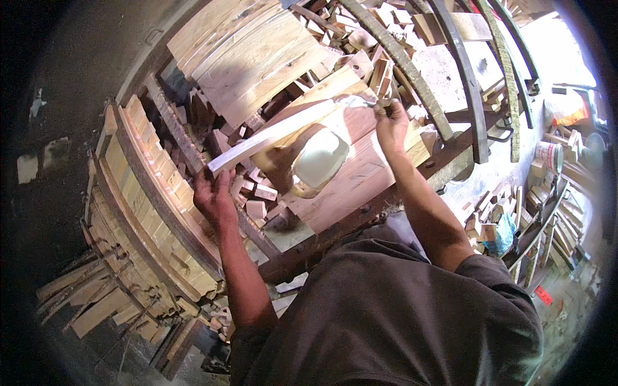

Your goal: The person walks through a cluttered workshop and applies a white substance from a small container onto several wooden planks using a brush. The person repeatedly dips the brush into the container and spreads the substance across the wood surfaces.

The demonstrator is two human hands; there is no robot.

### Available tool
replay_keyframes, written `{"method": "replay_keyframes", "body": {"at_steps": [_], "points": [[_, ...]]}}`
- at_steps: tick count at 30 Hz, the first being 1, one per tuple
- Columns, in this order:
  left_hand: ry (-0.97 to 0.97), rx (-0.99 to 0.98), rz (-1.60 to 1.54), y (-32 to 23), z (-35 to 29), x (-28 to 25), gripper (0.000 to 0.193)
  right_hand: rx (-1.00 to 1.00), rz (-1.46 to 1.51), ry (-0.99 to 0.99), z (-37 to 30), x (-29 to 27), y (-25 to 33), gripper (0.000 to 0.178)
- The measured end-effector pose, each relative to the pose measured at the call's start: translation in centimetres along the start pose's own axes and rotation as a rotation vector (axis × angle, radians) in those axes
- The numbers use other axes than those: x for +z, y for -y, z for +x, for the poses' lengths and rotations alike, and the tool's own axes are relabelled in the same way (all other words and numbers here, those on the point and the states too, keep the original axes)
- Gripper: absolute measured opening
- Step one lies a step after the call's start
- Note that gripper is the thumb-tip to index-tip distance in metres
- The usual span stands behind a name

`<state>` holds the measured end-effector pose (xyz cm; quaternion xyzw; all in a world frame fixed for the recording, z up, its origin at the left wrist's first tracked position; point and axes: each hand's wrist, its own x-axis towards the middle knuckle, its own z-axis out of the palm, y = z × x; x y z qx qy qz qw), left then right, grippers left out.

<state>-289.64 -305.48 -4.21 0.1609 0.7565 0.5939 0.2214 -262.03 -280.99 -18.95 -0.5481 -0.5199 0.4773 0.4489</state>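
My left hand (215,196) is closed round the near end of a long, narrow wooden strip (277,133). The strip slants up to the right, above a board. My right hand (391,122) pinches a small white-smeared tool (359,101) close to the strip's far end; its exact kind I cannot make out. Below the strip, a rounded container of thick white paste (320,157) rests on the wide wooden board (341,196). Part of the container's left side lies in shadow.
Another wooden panel (257,61) lies beyond, over piled wood offcuts (360,38). Curved metal bars (460,77) stand at the right. Stacked wooden strips (151,186) sit in a rack at the left. A tin (549,156) and a blue bag (501,235) are at the right.
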Motion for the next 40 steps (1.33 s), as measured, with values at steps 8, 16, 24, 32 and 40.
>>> {"method": "replay_keyframes", "body": {"at_steps": [8, 16, 24, 32, 40], "points": [[-0.028, -0.049, -0.064, 3.3, 1.3, -1.3, 0.036, -0.21, -0.571, 0.754, -5.9, -2.1, 11.4, 0.023], [-0.151, -0.269, -0.338, 6.9, 2.8, -1.7, 0.034, -0.313, -0.758, 0.445, -0.5, 1.3, 5.3, 0.029], [-0.141, -0.563, -0.632, 14.8, 4.9, -1.8, 0.02, -0.143, -0.665, 0.488, 4.0, 6.2, 0.8, 0.028], [-0.114, -0.522, -0.332, 14.8, 10.3, 3.7, 0.016, -0.201, -0.733, 0.394, 10.3, 9.1, -0.8, 0.029], [0.081, -0.29, 0.603, 20.3, 14.4, 4.2, 0.043, -0.145, -0.898, 0.444, 11.6, 11.9, 1.4, 0.03]]}}
